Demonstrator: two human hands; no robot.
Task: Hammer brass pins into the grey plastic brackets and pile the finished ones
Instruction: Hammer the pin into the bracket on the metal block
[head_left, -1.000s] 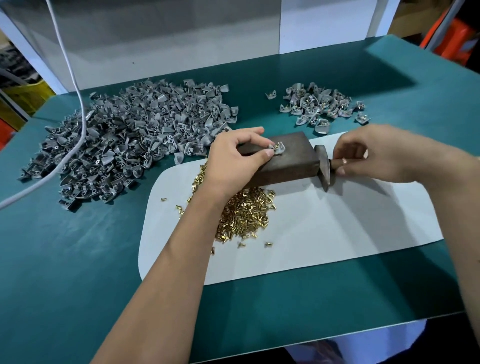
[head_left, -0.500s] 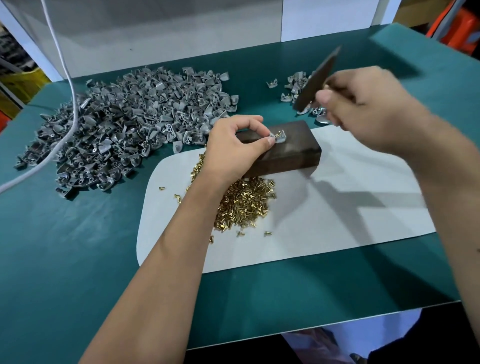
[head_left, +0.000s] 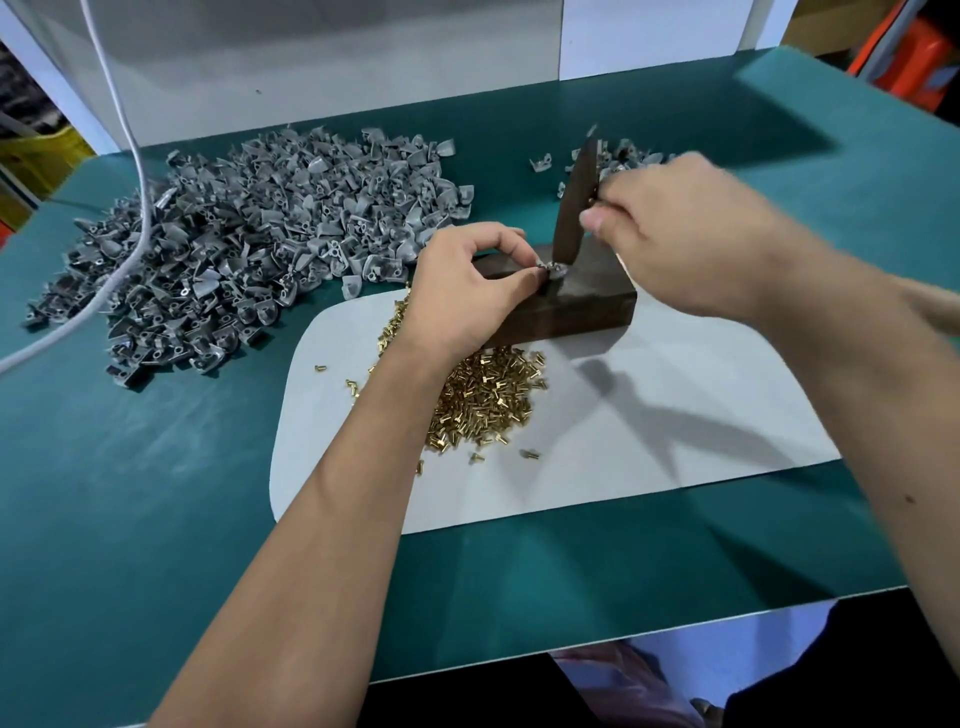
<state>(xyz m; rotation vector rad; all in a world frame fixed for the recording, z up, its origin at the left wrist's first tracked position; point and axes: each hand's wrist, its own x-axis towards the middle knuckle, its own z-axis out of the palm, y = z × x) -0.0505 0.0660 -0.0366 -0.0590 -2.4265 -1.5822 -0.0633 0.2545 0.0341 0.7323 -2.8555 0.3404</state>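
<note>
Watching strike line here: small grey plastic bracket with brass pin (head_left: 551, 268) sits on dark wooden block (head_left: 582, 304), pinched by my left hand (head_left: 467, 291). Dark metal hammer head (head_left: 574, 200) stands near-vertical, face right on pin, gripped by my right hand (head_left: 680, 239). Left fingertips just beside contact, looks risky.

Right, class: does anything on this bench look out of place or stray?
Mostly tidy. A white cable trails down across the big pile of grey brackets, where it doesn't belong. A few brass pins lie loose on the white mat, apart from their heap. Nothing looks damaged.
</note>
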